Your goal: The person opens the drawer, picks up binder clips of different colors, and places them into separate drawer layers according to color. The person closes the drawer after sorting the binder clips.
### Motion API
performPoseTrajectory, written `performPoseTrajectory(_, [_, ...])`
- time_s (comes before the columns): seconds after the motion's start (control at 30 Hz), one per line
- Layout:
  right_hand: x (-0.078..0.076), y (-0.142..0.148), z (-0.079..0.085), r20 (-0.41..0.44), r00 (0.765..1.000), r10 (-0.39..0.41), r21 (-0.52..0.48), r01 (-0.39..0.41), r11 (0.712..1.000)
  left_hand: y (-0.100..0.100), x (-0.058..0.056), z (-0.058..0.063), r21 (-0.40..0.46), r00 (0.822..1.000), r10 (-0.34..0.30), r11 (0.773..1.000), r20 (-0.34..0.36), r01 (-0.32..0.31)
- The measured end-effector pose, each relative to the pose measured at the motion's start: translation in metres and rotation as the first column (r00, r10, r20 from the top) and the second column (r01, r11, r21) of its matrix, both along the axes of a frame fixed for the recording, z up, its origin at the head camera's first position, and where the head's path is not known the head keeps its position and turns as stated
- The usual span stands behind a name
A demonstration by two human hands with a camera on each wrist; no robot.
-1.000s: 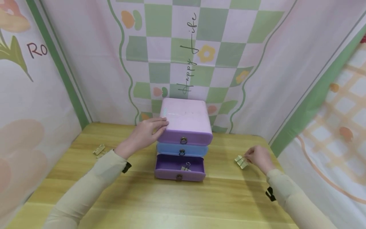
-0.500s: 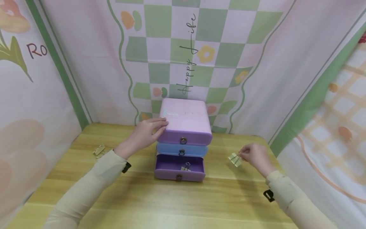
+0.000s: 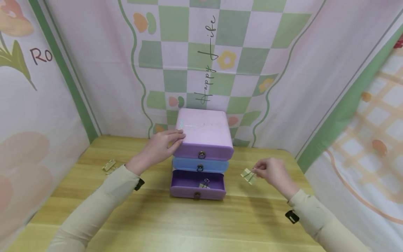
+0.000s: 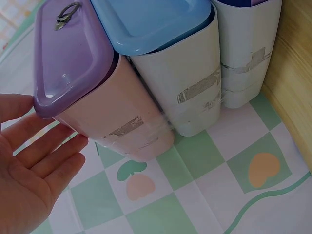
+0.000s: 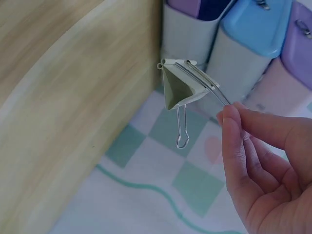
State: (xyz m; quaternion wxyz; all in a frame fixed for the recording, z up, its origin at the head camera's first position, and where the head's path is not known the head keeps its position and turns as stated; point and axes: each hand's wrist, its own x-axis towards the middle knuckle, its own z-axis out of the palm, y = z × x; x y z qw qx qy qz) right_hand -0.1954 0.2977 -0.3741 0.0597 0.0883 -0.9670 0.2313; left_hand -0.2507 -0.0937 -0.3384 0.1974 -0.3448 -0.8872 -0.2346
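In the head view, a small drawer cabinet (image 3: 206, 127) stands mid-table, with a pink top, a purple upper drawer, a blue middle drawer (image 3: 199, 164) and a pulled-out purple bottom drawer (image 3: 181, 192). A binder clip (image 3: 204, 185) lies inside that bottom drawer. My left hand (image 3: 158, 147) rests against the cabinet's upper left edge; the left wrist view shows its fingers fairly straight beside the purple drawer's corner (image 4: 73, 58). To the right of the cabinet, my right hand (image 3: 272, 173) pinches a pale yellow binder clip (image 5: 185, 85) by one wire handle, above the table.
Another pale yellow binder clip (image 3: 109, 165) lies on the wooden table (image 3: 201, 227) at the left, near the left forearm. Behind the cabinet hangs a green-checked cloth (image 3: 176, 52), with printed cloths at both sides.
My right hand has moved left toward the cabinet with the binder clip. The left hand and the drawers have stayed put.
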Motion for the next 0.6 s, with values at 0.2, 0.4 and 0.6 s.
performPoseTrajectory(0.2, [0.007,-0.015,0.008,-0.029,0.999,0.033,0.009,-0.033,0.999,0.000,0.000,0.000,0.011,1.000,-0.003,1.000,-0.009,0.003])
performPoseTrajectory(0.4, [0.011,-0.030,0.012,-0.051,0.997,0.057,0.016,-0.056,0.998,0.000,0.000,0.000,0.017,1.000,-0.006,1.000,-0.011,0.006])
performPoseTrajectory(0.6, [0.013,-0.043,0.013,-0.076,0.993,0.089,-0.014,-0.090,0.996,0.000,-0.001,-0.001,0.016,1.000,-0.010,1.000,-0.013,0.010])
